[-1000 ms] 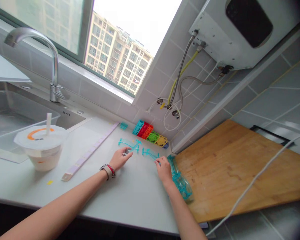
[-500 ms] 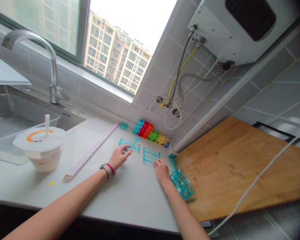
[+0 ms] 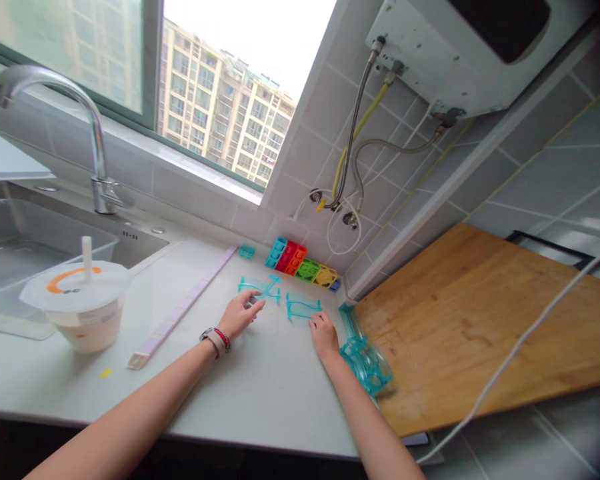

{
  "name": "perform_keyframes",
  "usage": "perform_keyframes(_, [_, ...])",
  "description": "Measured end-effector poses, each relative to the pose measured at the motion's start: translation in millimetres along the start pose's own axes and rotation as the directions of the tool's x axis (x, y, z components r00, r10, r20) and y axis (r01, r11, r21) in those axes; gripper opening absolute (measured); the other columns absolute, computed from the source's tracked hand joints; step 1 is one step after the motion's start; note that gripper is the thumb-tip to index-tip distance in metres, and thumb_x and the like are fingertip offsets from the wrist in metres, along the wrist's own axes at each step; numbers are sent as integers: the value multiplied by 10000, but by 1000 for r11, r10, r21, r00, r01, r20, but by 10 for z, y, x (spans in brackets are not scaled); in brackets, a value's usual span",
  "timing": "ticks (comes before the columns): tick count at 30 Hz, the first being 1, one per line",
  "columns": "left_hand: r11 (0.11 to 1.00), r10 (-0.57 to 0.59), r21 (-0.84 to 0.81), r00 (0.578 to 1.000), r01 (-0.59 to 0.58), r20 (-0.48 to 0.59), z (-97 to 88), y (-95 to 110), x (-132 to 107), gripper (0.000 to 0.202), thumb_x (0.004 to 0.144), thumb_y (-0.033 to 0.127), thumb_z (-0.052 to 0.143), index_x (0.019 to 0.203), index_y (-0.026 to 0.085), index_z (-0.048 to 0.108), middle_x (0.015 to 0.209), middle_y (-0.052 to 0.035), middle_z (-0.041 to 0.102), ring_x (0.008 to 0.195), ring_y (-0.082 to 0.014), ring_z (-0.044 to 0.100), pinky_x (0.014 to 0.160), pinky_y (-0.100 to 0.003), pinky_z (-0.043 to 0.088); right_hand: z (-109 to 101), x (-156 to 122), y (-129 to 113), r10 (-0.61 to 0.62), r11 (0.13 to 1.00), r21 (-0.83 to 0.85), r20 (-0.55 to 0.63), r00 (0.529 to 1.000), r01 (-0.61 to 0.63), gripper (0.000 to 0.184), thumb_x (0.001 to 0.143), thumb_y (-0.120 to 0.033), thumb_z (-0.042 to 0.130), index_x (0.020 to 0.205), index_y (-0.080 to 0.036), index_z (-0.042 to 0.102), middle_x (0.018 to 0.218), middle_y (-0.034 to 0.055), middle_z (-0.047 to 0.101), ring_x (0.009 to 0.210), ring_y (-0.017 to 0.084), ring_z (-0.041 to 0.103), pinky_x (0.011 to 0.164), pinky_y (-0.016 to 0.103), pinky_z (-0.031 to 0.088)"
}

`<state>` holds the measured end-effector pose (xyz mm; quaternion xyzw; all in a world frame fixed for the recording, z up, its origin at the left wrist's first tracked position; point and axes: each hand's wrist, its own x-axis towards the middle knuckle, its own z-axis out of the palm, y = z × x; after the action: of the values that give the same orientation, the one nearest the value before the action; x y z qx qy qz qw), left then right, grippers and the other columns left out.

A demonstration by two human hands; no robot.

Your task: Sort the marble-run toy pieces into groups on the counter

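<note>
My left hand [image 3: 241,313], with bands at its wrist, reaches over the white counter. Its thumb and forefinger close around the near end of a narrow teal strip [image 3: 271,285], which slants across a clear teal curved plastic piece [image 3: 253,285]. A second such piece [image 3: 303,307] lies just to the right. At this second piece's near right corner are the curled fingertips of my right hand [image 3: 324,335]; the exact contact is small and partly hidden. More teal plastic parts [image 3: 365,363] are heaped beside my right wrist.
Blue, red, green and yellow blocks [image 3: 300,263] line the wall. A lilac strip [image 3: 190,300] and a lidded cup with a straw [image 3: 83,307] stand left, near the sink [image 3: 135,247]. A wooden board [image 3: 480,333] and white cable [image 3: 515,347] are right.
The second teal piece has shifted, its near edge now farther from me at my right fingertips. My left hand stays in place. The view has turned slightly.
</note>
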<state>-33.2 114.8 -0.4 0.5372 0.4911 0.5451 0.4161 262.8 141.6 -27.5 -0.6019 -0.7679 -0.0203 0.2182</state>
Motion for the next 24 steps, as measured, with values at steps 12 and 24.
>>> perform_keyframes(12, [949,137,293,989,-117,-48,-55,-36,22,484,836,492,635,1204,182,683,1073,-98,745,900,-243,703,760,-366,570,74,-136,-100,81,992,109,-178,981,-62,307,931,-185,505,1206,-159,639,1187,150,591,1101,274,617,952,393,512])
perform_keyframes(24, [745,349,593,936,-308,47,-190,-49,69,353,895,366,588,1208,229,674,1196,-95,729,1185,-303,618,1057,-492,461,3,-222,-193,17,967,256,-61,998,-1,146,928,-168,549,914,-228,682,919,28,674,833,175,632,810,262,473])
